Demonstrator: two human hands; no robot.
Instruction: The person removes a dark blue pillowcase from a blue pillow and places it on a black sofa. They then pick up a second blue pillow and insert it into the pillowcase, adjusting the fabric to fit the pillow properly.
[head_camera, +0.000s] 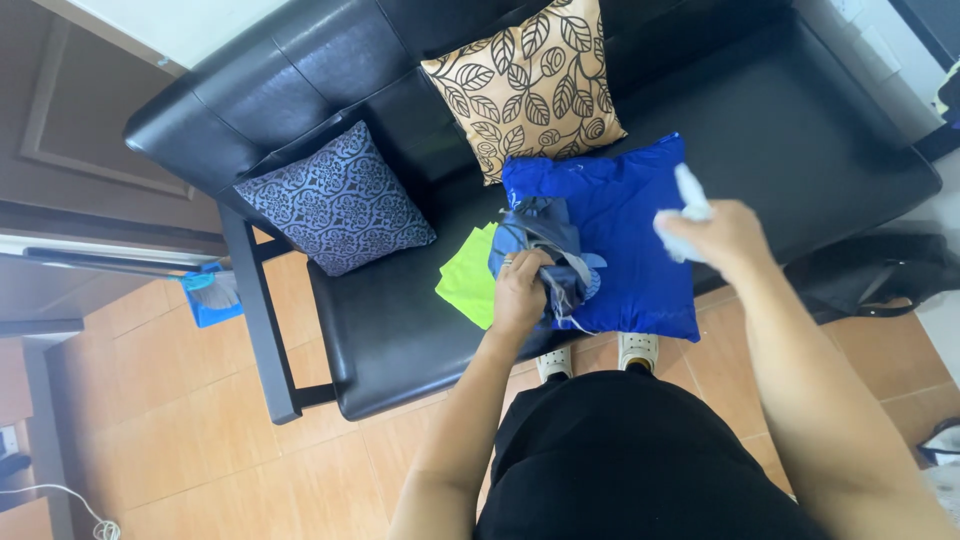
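Observation:
My left hand (520, 288) grips a bunched grey-blue cloth bag (543, 238) with pale straps, held over the front of a black leather sofa (400, 330). My right hand (715, 238) is raised and blurred, closed on a small white object (690, 200) whose kind I cannot tell. Between the hands lies a bright blue cushion (625, 240) on the sofa seat. A lime-green cloth (470, 280) lies flat on the seat just left of the bag.
A beige leaf-patterned cushion (530, 85) and a dark blue patterned cushion (335, 200) lean on the sofa back. A black bag (870, 275) lies on the tiled floor at right. A blue dustpan (210, 295) sits left of the sofa. My feet stand at the sofa's edge.

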